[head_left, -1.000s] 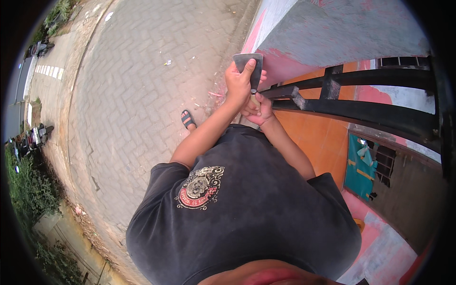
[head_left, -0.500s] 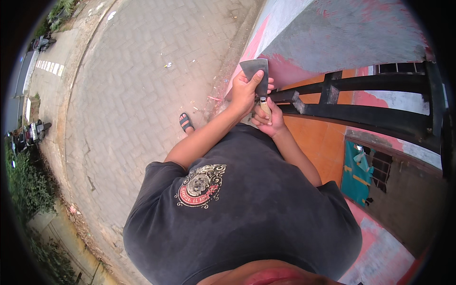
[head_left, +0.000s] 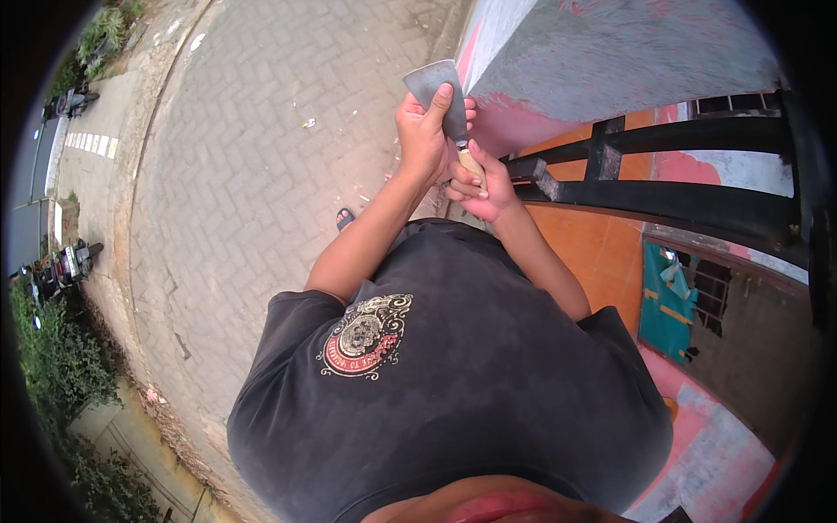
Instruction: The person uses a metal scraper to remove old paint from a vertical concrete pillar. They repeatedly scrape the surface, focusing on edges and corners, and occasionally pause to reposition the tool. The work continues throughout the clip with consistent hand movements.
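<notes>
Head view: scraper at grey wall, handle mostly hidden by both fists. Left hand and right hand clamped together on it. Brick paving below; black railing alongside.

Dull grey metal scraper blade on pale wooden handle; rough, matt painted wall.

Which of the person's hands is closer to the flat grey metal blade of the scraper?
Left. The left hand presses its fingers on the grey metal scraper blade; the right hand grips the wooden handle below.
</notes>
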A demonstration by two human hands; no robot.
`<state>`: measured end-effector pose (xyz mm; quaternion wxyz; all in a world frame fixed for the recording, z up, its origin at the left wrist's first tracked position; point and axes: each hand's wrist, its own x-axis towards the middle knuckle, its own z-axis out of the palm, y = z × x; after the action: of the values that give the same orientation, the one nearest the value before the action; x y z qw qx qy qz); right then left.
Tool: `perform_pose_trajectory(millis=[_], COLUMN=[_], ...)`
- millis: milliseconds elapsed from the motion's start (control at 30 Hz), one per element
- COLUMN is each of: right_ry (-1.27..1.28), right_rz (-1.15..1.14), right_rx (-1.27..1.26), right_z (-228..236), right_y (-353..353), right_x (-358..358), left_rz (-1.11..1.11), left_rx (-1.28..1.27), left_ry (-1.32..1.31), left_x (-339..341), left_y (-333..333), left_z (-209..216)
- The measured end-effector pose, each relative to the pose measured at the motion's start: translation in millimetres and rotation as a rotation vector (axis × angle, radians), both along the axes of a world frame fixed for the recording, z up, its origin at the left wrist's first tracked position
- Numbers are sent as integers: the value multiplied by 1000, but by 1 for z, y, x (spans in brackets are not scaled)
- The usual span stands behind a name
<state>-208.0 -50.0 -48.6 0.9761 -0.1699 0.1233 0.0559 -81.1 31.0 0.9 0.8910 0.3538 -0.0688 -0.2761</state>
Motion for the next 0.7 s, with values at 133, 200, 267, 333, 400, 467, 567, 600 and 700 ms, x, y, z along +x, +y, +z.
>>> perform_pose_trajectory(millis=[133, 200, 267, 333, 400, 467, 567, 600, 700], right_ry=[-194, -105, -96, -56, -21, -39, -43, -52, -28], right_rz=[51, 36, 46, 30, 26, 31, 3, -9, -28], right_rx=[-65, -48, 3, -9, 4, 12, -13, -26, -94], right_z=[2, -3, -12, -18, -22, -25, -29, -30, -34], right_y=[7, 6, 2, 0, -2, -2, -2, -2, -2], right_x=[-23, -38, -46, -51, -51, -51, -49, -48, -44], left_rz=[-159, -170, -187, -190, -166, -128, -107, -105, -96], left_rx=[143, 66, 73, 138, 181, 158, 142, 146, 136], left_ry=[46, 46, 64, 77, 67, 95, 102, 99, 79], left_x=[-21, -31, -35, -35, -35, -36, -38, -38, -36], left_y=[9, 9, 6, 1, -3, -5, -6, -7, -7], left_z=[-4, -11, -16, -19, -20, -21, -25, -27, -32])
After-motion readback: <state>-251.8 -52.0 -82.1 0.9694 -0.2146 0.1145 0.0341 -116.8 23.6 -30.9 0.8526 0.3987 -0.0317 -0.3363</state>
